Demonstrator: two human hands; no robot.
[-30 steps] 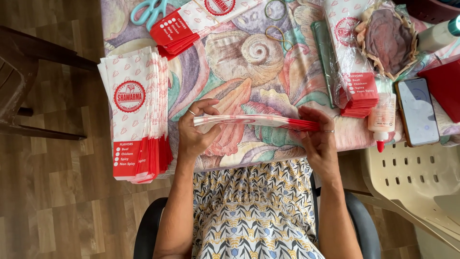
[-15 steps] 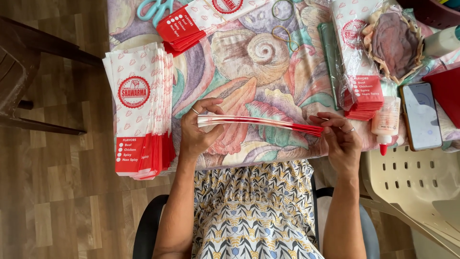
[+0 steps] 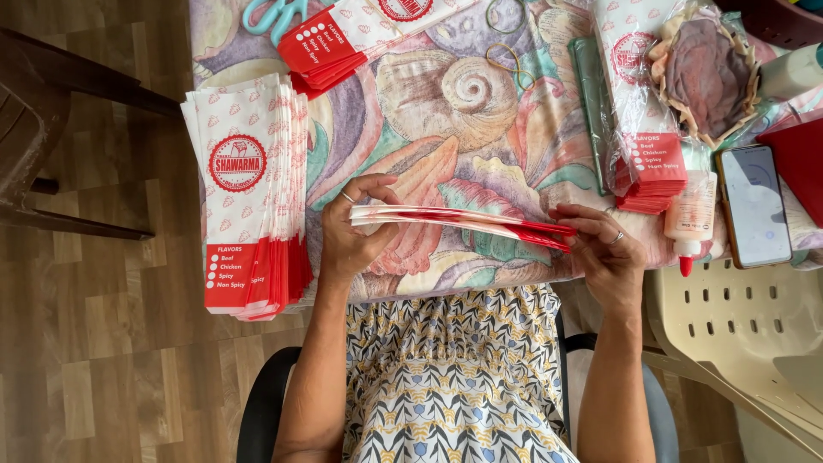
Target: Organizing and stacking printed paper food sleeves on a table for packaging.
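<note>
Paper, thin and glossy in red and white, makes up the small sheaf of flat bags held edge-on over the table's near edge. The left hand pinches its white end between thumb and fingers; the right hand pinches the red end the same way. Each hand wears one ring.

Three more lots of the same bags lie on the patterned cloth: a tall fanned stack at the left edge, overhanging the near edge; a smaller fan at the far edge; and a plastic-wrapped bundle to the right. One pair of turquoise scissors, two rubber bands, one glue bottle and one phone lie around. Bare cloth stays open in the middle.
</note>
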